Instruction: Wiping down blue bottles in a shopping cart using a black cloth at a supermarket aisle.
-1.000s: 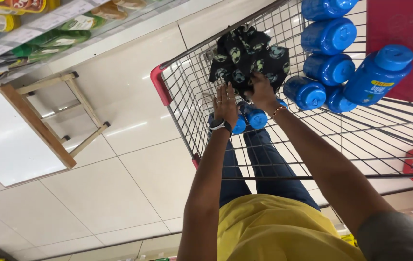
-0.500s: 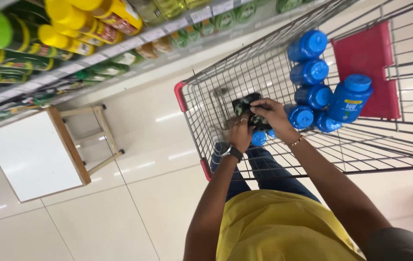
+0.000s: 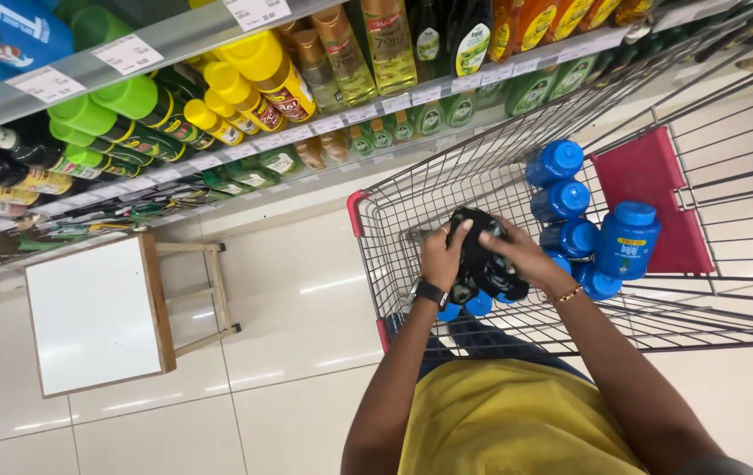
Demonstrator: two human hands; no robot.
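Both hands are inside a wire shopping cart (image 3: pixel 411 202) with red corner trim. My left hand (image 3: pixel 442 257), with a dark watch on the wrist, and my right hand (image 3: pixel 517 255), with a thin bracelet, grip a shrink-wrapped bundle of dark bottles (image 3: pixel 482 259) from either side. To the right of the bundle, several blue capped bottles (image 3: pixel 561 198) lie in the cart, one of them (image 3: pixel 627 239) upright. More blue caps (image 3: pixel 464 308) show under my hands.
A white-topped wooden stool (image 3: pixel 95 312) stands on the pale tiled floor at the left. Store shelves (image 3: pixel 244 97) with green, yellow and amber bottles run along the top. A red child-seat flap (image 3: pixel 649 193) sits in the cart's right part.
The view has swung toward the shelves and the cart now sits lower right. Both hands have kept hold of the dark bundle and carried it lower into the cart.
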